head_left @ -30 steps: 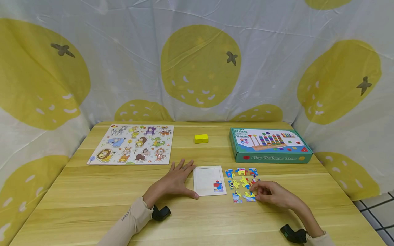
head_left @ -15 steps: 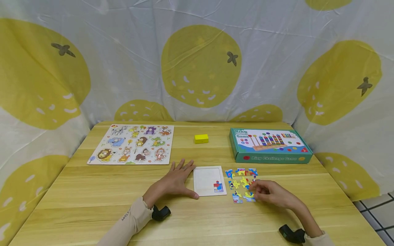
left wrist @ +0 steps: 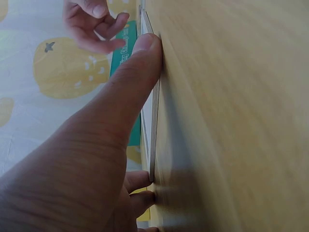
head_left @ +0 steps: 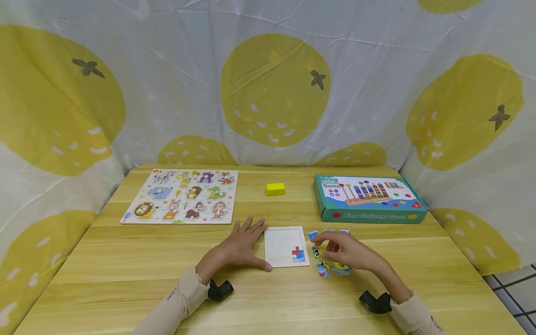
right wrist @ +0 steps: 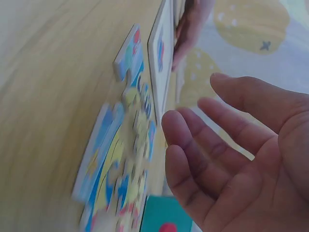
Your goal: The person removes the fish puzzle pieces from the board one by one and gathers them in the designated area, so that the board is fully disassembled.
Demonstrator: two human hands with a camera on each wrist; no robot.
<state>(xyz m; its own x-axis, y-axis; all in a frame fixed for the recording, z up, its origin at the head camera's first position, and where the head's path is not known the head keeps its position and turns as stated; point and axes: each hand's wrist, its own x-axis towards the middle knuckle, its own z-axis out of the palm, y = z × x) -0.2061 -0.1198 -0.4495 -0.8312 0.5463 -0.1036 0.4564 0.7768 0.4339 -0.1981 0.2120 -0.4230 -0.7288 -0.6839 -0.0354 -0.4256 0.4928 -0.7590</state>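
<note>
My left hand [head_left: 234, 249] lies with spread fingers along the left side of a small white puzzle board [head_left: 280, 242]; thumb and index finger touch its edge. One red and blue jigsaw piece [head_left: 298, 254] sits in the board's lower right corner. To the right of the board, loose jigsaw pieces [head_left: 324, 270] are laid out in rows. My right hand [head_left: 351, 251] hovers over them, partly covering them in the head view. In the right wrist view, its fingers [right wrist: 181, 169] are loosely bent, with thumb and fingertips apart and nothing between them.
An animal puzzle board [head_left: 180, 197] lies at the back left. A yellow block [head_left: 275, 189] stands at the back middle, and a green Ring Challenge Game box [head_left: 370, 200] at the back right. A patterned curtain [head_left: 272, 93] hangs behind the table [head_left: 125, 265].
My right hand has moved left and slightly up from the right side of the loose pieces to above them. The left hand and the puzzle board have stayed in place.
</note>
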